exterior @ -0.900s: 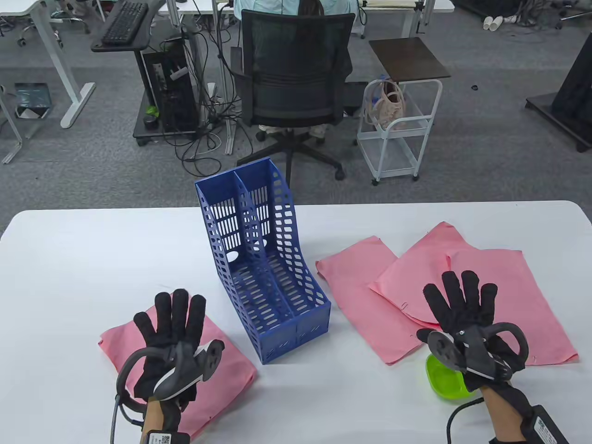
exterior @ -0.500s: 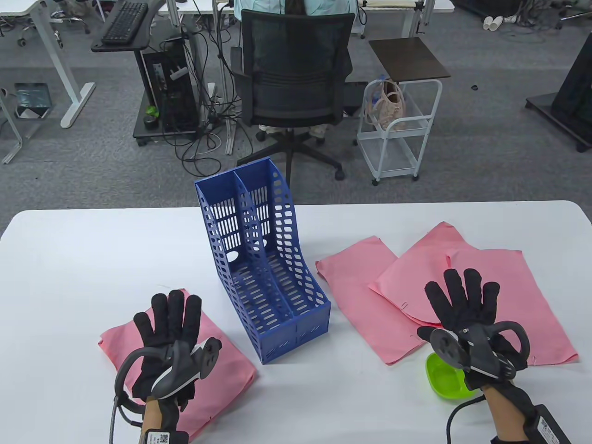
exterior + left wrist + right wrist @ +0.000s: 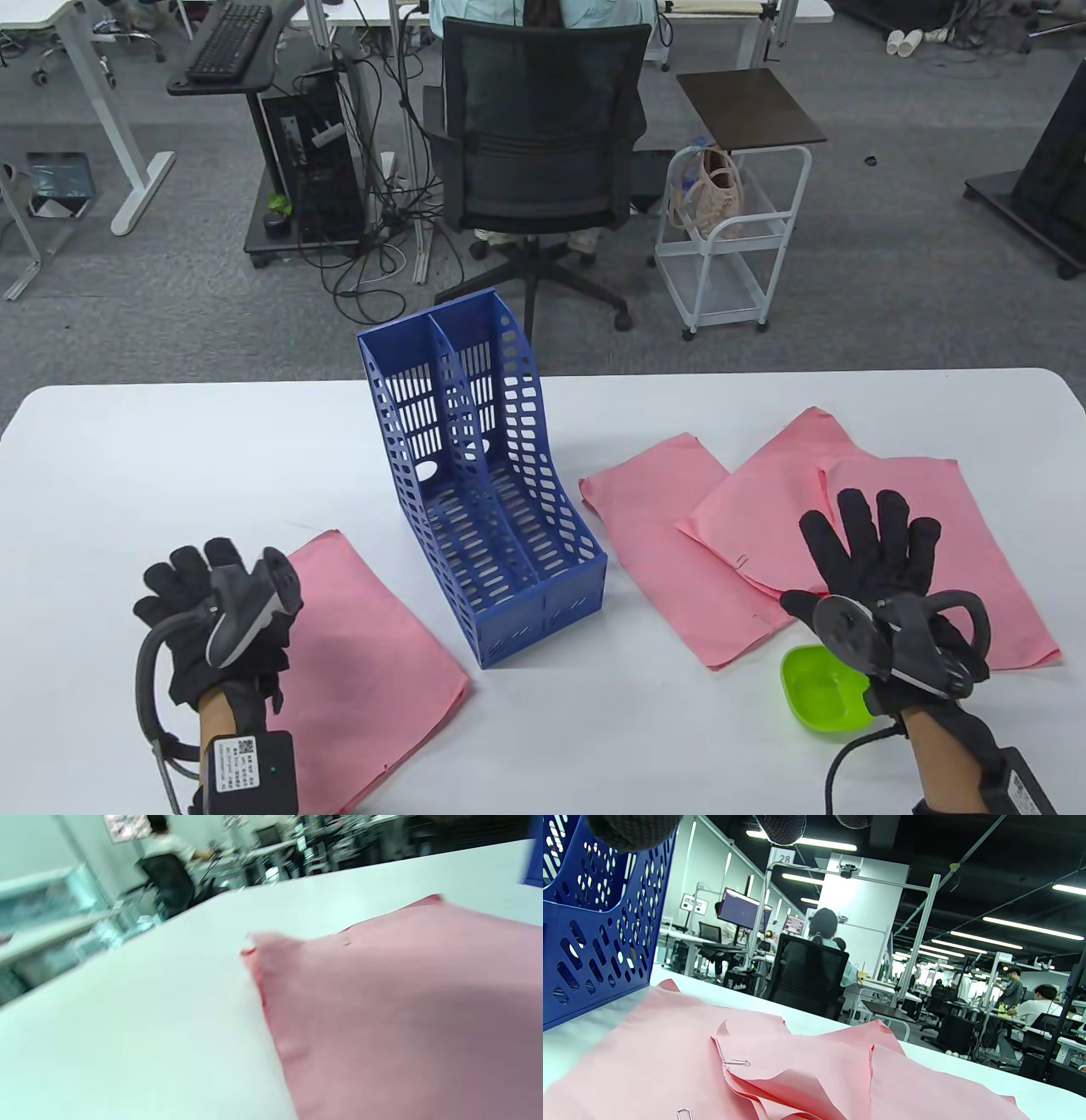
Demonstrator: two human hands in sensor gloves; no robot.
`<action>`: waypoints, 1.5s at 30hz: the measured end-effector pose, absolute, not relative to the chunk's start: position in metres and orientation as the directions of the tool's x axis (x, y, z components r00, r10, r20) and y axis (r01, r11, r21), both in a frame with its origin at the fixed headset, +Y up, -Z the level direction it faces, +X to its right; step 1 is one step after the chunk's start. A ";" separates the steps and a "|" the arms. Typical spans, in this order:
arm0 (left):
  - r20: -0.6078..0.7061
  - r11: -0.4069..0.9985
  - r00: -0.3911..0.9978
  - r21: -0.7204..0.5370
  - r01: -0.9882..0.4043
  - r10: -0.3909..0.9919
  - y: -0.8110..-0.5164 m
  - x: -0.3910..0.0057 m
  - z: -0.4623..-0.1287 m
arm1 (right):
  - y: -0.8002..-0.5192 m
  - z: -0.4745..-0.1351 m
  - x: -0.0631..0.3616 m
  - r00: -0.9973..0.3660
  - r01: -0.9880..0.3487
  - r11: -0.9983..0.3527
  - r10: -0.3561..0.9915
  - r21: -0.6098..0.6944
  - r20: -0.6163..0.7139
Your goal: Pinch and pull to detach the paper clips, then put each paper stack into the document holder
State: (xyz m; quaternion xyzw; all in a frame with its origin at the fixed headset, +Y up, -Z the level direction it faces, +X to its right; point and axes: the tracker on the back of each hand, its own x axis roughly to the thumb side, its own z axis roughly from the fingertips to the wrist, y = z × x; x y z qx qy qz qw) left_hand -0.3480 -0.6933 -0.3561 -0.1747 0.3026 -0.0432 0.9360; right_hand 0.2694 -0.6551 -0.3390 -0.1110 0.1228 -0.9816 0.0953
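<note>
Pink paper stacks [image 3: 899, 552] overlap at surface's right edge, thin, floppy, light; small wire clip [image 3: 736, 1062] at stack edge, best pinched at its loop. Right hand [image 3: 874, 560] spread flat on stack; left hand [image 3: 204, 611] loosely curled, empty, beside left stack [image 3: 365, 662]

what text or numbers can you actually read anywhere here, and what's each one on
"28": white sign on a pillar in the background, right wrist view.
QR-code label on the black wrist box of the left hand: print too small to read.
Label on the right wrist's black box: too small to read.
Background monitor screens: unreadable.
</note>
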 end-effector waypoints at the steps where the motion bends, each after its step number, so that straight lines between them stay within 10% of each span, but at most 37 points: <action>1: -0.602 0.928 0.786 -0.357 -0.107 -0.141 -0.702 -0.359 -0.355 | -0.655 -0.339 0.270 -0.958 0.161 -0.953 -0.214 -0.256 0.191; 8: -0.775 0.848 0.627 -0.276 -0.452 0.082 -0.750 -0.388 -0.340 | -0.655 -0.339 0.272 -0.962 0.156 -0.960 -0.201 -0.234 0.184; 17: -0.815 0.815 0.572 -0.268 -0.513 0.092 -0.778 -0.385 -0.341 | -0.655 -0.338 0.270 -0.958 0.176 -0.956 -0.221 -0.233 0.183; 33: -0.827 0.880 0.510 -0.040 -0.474 0.237 -0.774 -0.392 -0.326 | -0.654 -0.336 0.265 -0.954 0.176 -0.956 -0.224 -0.233 0.199; 45: -0.590 0.665 0.405 0.326 -0.671 0.698 -0.722 -0.388 -0.328 | -0.656 -0.337 0.266 -0.956 0.157 -0.960 -0.207 -0.232 0.208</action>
